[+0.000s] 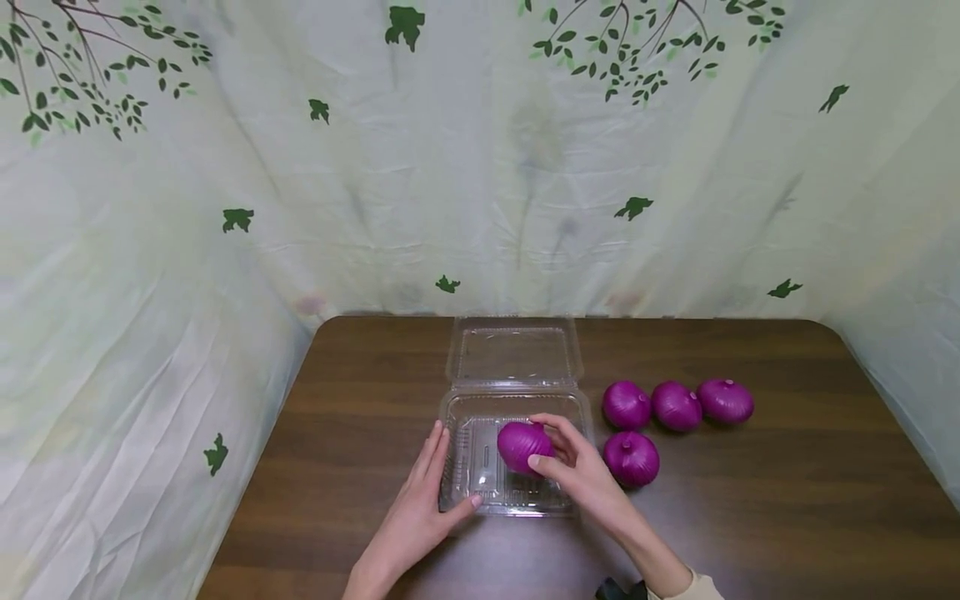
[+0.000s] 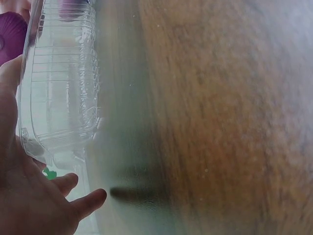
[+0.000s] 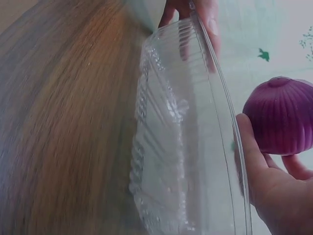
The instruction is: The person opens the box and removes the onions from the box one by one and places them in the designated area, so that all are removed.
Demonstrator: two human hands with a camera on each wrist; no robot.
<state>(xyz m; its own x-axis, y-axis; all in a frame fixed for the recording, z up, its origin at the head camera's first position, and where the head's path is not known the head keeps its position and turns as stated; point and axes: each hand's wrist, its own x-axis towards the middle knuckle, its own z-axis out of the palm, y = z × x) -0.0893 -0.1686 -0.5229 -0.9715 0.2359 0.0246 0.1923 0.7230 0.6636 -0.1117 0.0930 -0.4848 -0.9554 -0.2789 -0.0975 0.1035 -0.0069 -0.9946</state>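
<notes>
My right hand grips a purple onion between thumb and fingers, over the base of a clear plastic clamshell box. The same onion appears large in the right wrist view, beyond the box's rim. At the box's left front corner, my left hand rests with straight fingers along the left side and the thumb on the front rim. In the left wrist view the fingers are spread beside the box wall. The box's lid lies folded back toward the curtain.
Right of the box, three purple onions form a row, with another onion in front of them. A brown wooden table carries everything. A leaf-patterned curtain hangs behind its back edge. A small dark object shows near my right sleeve.
</notes>
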